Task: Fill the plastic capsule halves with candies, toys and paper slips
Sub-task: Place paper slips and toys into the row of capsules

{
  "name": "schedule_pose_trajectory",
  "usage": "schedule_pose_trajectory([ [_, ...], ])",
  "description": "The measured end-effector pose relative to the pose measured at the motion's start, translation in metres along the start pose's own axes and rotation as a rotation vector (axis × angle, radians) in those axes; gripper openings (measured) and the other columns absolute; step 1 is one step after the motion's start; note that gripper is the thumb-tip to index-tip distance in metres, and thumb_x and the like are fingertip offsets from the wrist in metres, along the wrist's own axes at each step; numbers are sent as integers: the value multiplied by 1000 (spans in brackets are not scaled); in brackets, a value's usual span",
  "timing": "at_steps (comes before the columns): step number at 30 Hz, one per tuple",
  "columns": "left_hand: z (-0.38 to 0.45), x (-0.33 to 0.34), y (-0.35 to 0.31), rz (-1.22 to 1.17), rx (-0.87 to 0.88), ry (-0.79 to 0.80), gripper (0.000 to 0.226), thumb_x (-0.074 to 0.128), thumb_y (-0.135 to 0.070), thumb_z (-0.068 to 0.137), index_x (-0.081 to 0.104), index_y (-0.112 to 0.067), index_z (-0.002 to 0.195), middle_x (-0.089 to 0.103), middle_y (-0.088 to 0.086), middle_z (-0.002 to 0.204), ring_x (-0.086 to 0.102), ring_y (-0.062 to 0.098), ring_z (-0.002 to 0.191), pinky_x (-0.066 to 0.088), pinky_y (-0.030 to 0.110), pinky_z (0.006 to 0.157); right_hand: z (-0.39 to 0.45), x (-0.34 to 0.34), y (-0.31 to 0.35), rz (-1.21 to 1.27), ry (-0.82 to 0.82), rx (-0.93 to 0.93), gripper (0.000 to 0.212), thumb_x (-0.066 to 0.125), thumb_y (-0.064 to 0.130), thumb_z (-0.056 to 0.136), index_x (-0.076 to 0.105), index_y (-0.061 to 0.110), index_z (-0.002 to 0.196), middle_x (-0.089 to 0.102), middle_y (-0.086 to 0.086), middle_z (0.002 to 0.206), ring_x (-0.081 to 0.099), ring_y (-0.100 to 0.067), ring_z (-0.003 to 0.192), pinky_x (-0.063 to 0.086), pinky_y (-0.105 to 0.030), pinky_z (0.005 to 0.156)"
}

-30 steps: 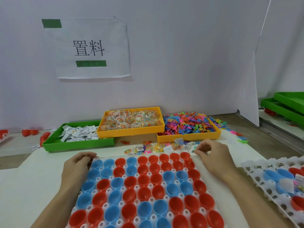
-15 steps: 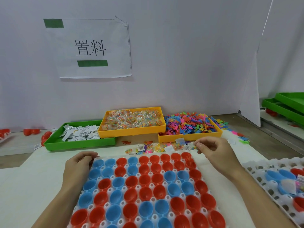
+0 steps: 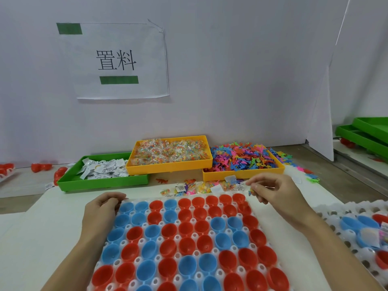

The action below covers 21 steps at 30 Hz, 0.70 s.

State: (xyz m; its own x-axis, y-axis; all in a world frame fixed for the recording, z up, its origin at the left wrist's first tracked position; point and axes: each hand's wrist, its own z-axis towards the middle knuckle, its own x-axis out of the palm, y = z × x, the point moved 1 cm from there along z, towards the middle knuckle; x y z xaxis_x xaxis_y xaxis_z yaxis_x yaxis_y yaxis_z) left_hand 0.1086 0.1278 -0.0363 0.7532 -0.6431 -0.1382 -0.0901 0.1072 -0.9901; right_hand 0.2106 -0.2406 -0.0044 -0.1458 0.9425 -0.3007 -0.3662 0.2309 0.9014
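A white holder tray (image 3: 273, 232) in front of me carries several rows of empty red and blue capsule halves (image 3: 184, 238). My left hand (image 3: 100, 213) rests on its far left corner with the fingers curled over the rim. Past the far right corner my right hand (image 3: 275, 194) pinches a small clear candy packet (image 3: 251, 191). A loose pile of candy packets, toys and slips (image 3: 201, 187) lies just beyond the tray. Behind stand a green tray of paper slips (image 3: 100, 181), a yellow tray of candies (image 3: 170, 166) and a yellow tray of coloured toys (image 3: 243, 174).
A second white holder (image 3: 336, 219) with a few partly filled capsule halves lies at the right. Green trays (image 3: 365, 135) are stacked at far right. Loose red capsule halves (image 3: 42, 166) sit at far left. A white wall with a paper sign (image 3: 117, 59) closes the back.
My right hand has lifted off the tray's far right corner and moved slightly up and right, now pinching a candy packet. The left hand has stayed put.
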Motion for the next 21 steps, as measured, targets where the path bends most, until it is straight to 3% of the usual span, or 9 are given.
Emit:
schedule_pose_trajectory([
  [4, -1, 0, -1, 8, -1, -2, 32, 47, 1, 93, 73, -14, 81, 72, 2, 82, 63, 13, 72, 44, 23, 60, -4, 2, 6, -86, 106, 0, 27, 65, 0, 92, 77, 20, 78, 67, 5, 61, 54, -2, 52, 43, -15, 51],
  [9, -2, 0, -2, 9, -16, 4, 32, 47, -1, 95, 73, -13, 84, 72, 4, 86, 64, 16, 77, 45, 24, 60, -7, 4, 10, -149, 139, -20, 26, 69, -1, 89, 77, 22, 80, 72, 5, 68, 63, -3, 59, 48, -14, 57],
  [21, -4, 0, -3, 27, -22, 7, 31, 46, -2, 96, 73, -13, 86, 71, 5, 90, 64, 18, 80, 46, 26, 61, -9, 7, 11, -249, 172, -25, 22, 76, 5, 85, 75, 26, 76, 74, 10, 77, 70, -8, 76, 57, -23, 71],
])
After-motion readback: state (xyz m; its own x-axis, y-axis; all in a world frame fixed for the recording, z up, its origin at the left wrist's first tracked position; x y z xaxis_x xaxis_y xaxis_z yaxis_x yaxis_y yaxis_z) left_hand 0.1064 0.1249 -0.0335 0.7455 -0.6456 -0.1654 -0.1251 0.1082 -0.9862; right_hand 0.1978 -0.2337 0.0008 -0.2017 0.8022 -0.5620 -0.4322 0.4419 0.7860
